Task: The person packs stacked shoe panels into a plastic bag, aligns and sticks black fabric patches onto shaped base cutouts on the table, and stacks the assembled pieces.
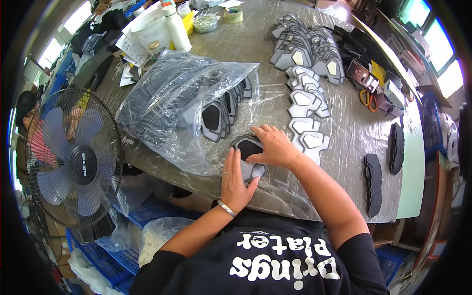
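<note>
A grey padded piece with a black angular centre [249, 147] lies near the table's front edge, between my two hands. My left hand [237, 183] grips its left and near side, with the fingers pointing away from me and the thumb at its near corner. Across its far and right side, my right hand [276, 147] presses with curled fingers and thumb. Just beyond, similar grey and black pieces [214, 120] stick out of the open mouth of a clear plastic bag [157, 101]. Part of the held piece is hidden under my fingers.
White-faced pieces [306, 99] overlap in a row at the right, with darker stacks [295, 49] beyond. Black strips [373, 184], orange-handled scissors [368, 100] and a phone [362, 76] lie farther right. A fan [82, 164] stands left; a white bottle [177, 30] stands at the back.
</note>
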A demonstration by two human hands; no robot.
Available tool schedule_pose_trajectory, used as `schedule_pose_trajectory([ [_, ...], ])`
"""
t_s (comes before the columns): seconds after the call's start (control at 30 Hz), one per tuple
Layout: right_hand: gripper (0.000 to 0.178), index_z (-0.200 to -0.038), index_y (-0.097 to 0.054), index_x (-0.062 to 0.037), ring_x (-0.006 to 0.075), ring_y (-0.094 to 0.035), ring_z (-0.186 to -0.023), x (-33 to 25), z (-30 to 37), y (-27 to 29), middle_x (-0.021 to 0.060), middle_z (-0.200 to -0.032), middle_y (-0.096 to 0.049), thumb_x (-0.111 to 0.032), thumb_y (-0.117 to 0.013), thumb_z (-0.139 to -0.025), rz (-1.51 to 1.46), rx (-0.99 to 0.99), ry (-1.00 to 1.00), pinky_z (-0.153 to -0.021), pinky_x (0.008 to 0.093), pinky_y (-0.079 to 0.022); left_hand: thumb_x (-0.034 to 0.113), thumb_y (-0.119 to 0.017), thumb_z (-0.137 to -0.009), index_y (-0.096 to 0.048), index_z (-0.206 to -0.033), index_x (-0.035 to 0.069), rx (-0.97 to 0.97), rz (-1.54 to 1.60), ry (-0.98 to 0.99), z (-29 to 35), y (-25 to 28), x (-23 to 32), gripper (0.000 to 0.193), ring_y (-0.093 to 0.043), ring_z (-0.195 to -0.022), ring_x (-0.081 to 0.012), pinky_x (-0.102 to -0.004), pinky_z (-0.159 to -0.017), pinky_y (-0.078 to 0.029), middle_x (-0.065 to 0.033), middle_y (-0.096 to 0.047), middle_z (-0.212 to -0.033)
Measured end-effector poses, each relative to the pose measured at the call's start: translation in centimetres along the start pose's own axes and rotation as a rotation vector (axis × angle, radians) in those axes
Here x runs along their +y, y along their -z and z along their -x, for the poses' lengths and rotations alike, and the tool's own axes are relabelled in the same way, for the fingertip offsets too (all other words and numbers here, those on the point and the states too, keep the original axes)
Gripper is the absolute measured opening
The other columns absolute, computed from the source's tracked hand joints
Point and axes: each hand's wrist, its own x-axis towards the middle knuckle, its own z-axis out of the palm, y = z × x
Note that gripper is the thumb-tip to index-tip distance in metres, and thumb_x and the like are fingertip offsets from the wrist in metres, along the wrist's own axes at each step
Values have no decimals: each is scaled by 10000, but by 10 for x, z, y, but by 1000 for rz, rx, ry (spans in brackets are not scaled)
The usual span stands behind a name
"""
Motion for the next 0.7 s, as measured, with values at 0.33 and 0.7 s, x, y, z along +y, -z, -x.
schedule_pose_trajectory([
  [0.33, 608, -1190, -548, 16, 332, -632, -1032, 17, 73, 14, 206, -1123, -629, -202, -848, -709, -308, 164, 83, -887, 370, -510, 134, -747, -803, -226, -1493, -70, 16, 224, -287, -16, 28, 22, 888, -346, -1383, -438, -460, -1140, -297, -290, -291, -1518],
  [0.7, 587, -1348, -433, 19, 214, -615, -1050, 20, 85, 1, 158, -1170, -613, -91, -691, -832, -677, 203, -91, -911, 342, -488, 117, -696, -838, -327, -1480, -17, -66, 40, -323, -32, 22, 34, 752, -440, -1292, -412, -463, -1080, -357, -224, -395, -1453],
])
